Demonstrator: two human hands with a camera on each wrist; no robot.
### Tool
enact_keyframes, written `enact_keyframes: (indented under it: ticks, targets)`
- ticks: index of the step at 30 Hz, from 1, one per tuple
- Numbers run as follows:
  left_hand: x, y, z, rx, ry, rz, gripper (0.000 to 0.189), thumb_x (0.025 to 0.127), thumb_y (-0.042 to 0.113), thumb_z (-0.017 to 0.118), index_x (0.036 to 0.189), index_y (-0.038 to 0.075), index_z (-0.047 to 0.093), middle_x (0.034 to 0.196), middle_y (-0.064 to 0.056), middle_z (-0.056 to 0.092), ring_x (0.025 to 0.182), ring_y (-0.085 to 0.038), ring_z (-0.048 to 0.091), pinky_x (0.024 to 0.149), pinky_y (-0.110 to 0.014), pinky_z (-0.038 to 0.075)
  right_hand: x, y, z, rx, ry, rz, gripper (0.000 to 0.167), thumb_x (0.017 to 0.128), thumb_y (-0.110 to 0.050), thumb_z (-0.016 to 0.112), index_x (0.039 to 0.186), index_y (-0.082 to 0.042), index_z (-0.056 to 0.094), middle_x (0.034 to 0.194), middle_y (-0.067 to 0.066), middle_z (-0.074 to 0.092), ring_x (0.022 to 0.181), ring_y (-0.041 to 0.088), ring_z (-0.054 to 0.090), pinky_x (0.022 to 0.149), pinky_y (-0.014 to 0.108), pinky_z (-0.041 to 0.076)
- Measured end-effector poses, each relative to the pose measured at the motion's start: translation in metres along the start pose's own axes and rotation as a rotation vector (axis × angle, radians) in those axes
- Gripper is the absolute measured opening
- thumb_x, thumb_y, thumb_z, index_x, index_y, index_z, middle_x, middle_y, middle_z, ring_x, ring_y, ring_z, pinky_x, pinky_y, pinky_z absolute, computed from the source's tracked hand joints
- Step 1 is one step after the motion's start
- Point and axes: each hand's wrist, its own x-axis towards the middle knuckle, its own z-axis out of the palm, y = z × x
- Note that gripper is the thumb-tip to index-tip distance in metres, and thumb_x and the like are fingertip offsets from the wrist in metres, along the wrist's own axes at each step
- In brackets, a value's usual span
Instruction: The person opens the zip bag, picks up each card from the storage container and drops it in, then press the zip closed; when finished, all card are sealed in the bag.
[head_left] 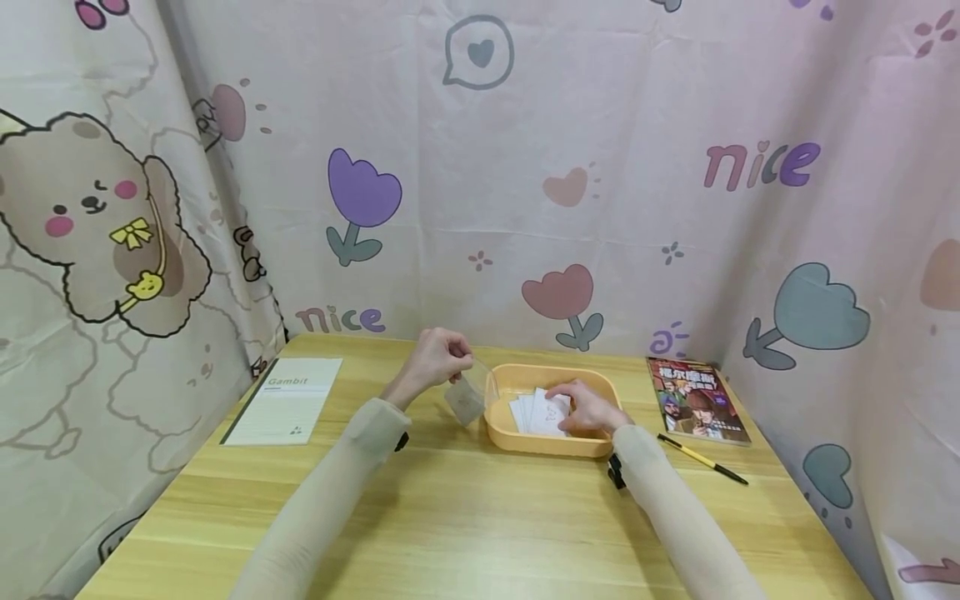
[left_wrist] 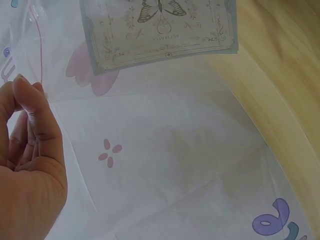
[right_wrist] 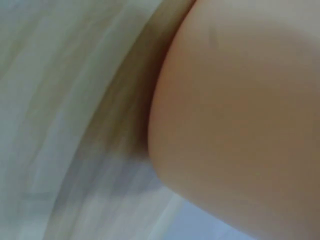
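Observation:
My left hand pinches the top of a clear zip bag with a pink line along it. Inside the bag hangs a card printed with a butterfly, seen in the left wrist view; from the head it shows as a pale square left of the tray. A yellow-orange plastic tray sits on the table. My right hand reaches into it and grips white printed cards between thumb and fingers. Close up, the tray wall fills much of the right wrist view, where the hand is hidden.
To the left lies a white notebook marked "Gambit". A colourful booklet lies at the right, with a yellow and black pen in front of it. Printed curtains hang behind the wooden table.

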Motion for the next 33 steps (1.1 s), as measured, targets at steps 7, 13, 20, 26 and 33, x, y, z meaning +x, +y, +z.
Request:
enact_keyframes:
  ticks: [7,13,20,26,33]
  targets:
    - [-0.0008,0.0017,-0.0006,-0.004,0.004,-0.001,0.008,0.081,0.004,0.067,0.075,0.007,0.070,0.067,-0.007,0.069,0.048,-0.017,0.061,0.045,-0.028,0.054,-0.0005,0.0009,0.0011,-0.002,0.014,-0.062,0.072,0.067,0.004,0.081,0.134,-0.008,0.057,0.132,0.021,0.047,0.116,0.034,0.046,0.102,0.056,0.041]
    - [-0.0012,0.0018,-0.0001,0.008,0.003,0.002,0.008,0.082,0.004,0.066,0.075,0.007,0.070,0.068,-0.007,0.069,0.048,-0.016,0.061,0.045,-0.027,0.053,0.0024,0.0006,0.0009,-0.036,0.040,-0.092,0.070,0.068,0.006,0.079,0.134,-0.004,0.058,0.135,0.021,0.052,0.121,0.036,0.048,0.105,0.056,0.041]
    - [-0.0020,-0.0006,0.0003,0.006,0.012,0.015,0.009,0.082,0.003,0.065,0.074,0.007,0.070,0.067,-0.006,0.069,0.047,-0.016,0.062,0.045,-0.030,0.055,0.0051,0.0030,-0.0004,0.065,0.095,-0.025,0.056,0.077,0.009,0.071,0.130,-0.007,0.063,0.131,0.016,0.061,0.096,0.023,0.056,0.079,0.031,0.051]
    - [-0.0028,0.0005,-0.0010,0.009,0.012,0.019,0.010,0.082,0.003,0.065,0.075,0.006,0.070,0.066,-0.005,0.069,0.047,-0.016,0.062,0.044,-0.029,0.054,0.0072,0.0058,-0.0022,0.083,0.186,-0.082,0.040,0.082,0.002,0.070,0.122,-0.004,0.067,0.118,0.015,0.069,0.088,0.015,0.059,0.074,0.023,0.049]
    - [-0.0008,0.0014,-0.0009,0.004,0.005,0.012,0.009,0.082,0.003,0.066,0.075,0.006,0.070,0.067,-0.007,0.069,0.047,-0.016,0.062,0.046,-0.029,0.056,0.0051,0.0037,-0.0064,0.140,0.226,-0.077,0.034,0.087,-0.002,0.067,0.121,-0.006,0.068,0.112,0.012,0.070,0.078,0.011,0.055,0.066,0.020,0.046]
